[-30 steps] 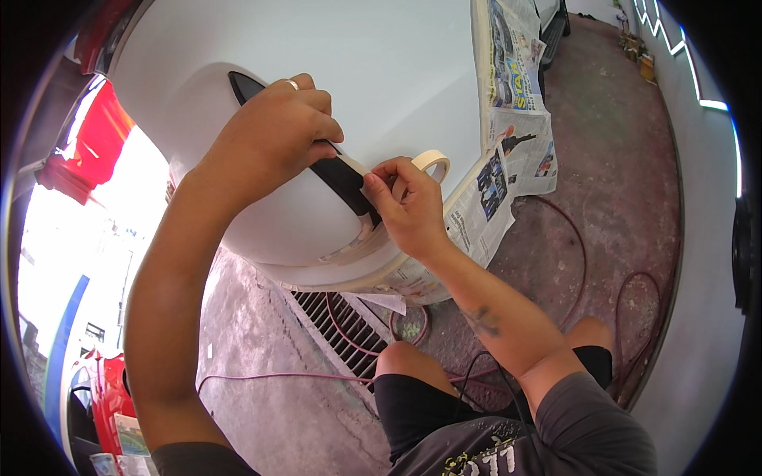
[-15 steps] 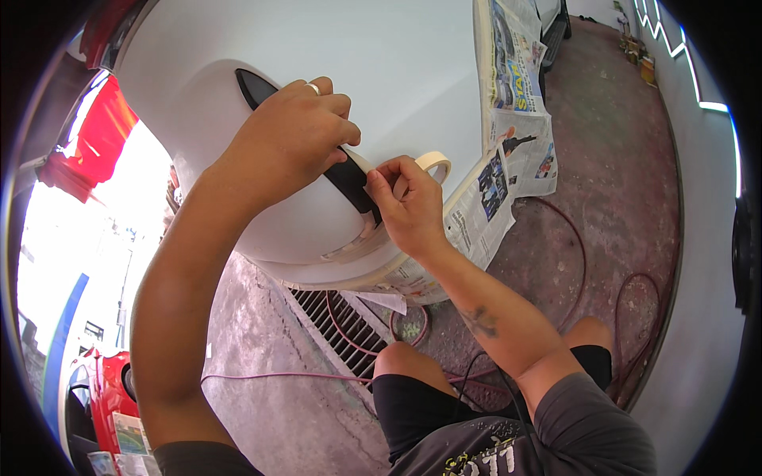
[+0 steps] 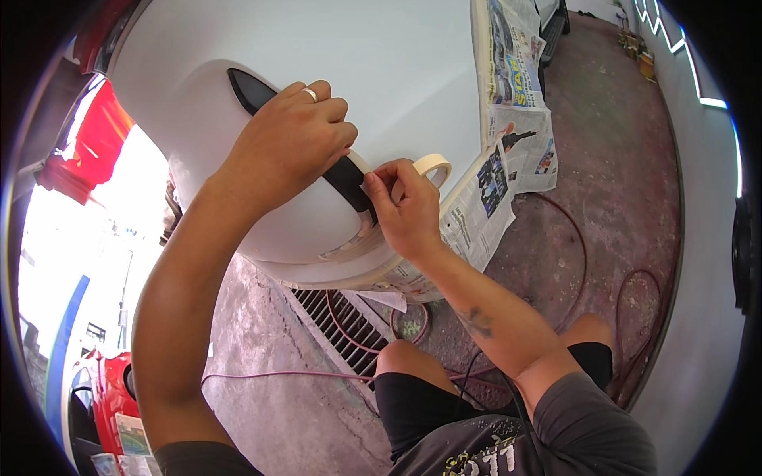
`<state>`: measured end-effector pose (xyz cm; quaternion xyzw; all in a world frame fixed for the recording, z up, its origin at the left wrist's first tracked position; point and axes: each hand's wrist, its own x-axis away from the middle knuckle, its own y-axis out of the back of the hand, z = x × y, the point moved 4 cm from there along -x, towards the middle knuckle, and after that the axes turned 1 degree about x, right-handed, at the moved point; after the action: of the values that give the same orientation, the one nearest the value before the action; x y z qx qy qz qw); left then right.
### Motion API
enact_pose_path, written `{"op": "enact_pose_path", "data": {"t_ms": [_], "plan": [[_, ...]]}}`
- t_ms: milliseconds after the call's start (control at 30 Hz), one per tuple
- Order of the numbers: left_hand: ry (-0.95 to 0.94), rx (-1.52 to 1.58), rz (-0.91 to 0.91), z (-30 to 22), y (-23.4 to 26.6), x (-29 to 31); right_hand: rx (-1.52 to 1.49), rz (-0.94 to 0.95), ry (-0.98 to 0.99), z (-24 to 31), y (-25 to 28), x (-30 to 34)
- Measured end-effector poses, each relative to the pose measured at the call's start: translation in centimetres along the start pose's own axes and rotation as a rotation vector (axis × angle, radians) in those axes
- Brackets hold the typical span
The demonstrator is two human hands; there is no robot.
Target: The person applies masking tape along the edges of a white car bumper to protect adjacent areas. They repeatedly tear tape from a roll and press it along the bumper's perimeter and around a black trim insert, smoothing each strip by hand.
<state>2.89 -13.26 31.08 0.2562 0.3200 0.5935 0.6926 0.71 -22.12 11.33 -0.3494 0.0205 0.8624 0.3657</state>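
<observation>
A pale grey car body panel (image 3: 381, 71) carries a long, narrow black lamp-shaped piece (image 3: 349, 181) set into its curved corner. My left hand (image 3: 298, 131), a ring on one finger, lies across the middle of that black piece. Its fingers are curled down against the upper edge; what the fingertips pinch is hidden. At the lower end of the black piece, my right hand (image 3: 409, 206) is closed on a roll of cream masking tape (image 3: 434, 165), thumb and forefinger pinched at the edge. A narrow cream strip runs along that edge between the two hands.
Newspaper sheets (image 3: 484, 190) are taped along the panel's right and lower borders. Below lies a floor drain grate (image 3: 337, 321), with a reddish hose (image 3: 583, 254) looping over the concrete. A red car (image 3: 111, 397) stands at lower left, and a grey wall (image 3: 706, 238) rises at right.
My left hand has shifted slightly and its thumb is now tucked out of sight. The right hand and tape roll have barely moved. The whole view has tilted a little.
</observation>
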Motion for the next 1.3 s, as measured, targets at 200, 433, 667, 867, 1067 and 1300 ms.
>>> {"op": "enact_pose_path", "data": {"t_ms": [200,433,667,867,1067,1300], "plan": [[-0.047,-0.090,-0.033,-0.2,-0.2,0.1,0.029,-0.051,0.084,-0.6,-0.1,0.2],[-0.025,-0.015,-0.037,0.1,-0.1,0.2,0.041,-0.054,0.088,-0.5,-0.3,0.4],[0.053,0.040,0.042,-0.1,0.4,-0.6,0.052,-0.039,0.122,-0.6,0.0,0.5],[0.102,-0.002,0.088,-0.3,0.9,-1.0,0.058,-0.027,0.127,-0.6,-0.2,0.5],[0.122,-0.010,0.092,-0.2,1.3,-0.9,0.086,-0.026,0.138,-0.8,-0.1,0.6],[0.159,-0.041,0.005,1.1,3.7,0.0,0.022,-0.039,0.130,-0.7,-0.2,0.7]]}}
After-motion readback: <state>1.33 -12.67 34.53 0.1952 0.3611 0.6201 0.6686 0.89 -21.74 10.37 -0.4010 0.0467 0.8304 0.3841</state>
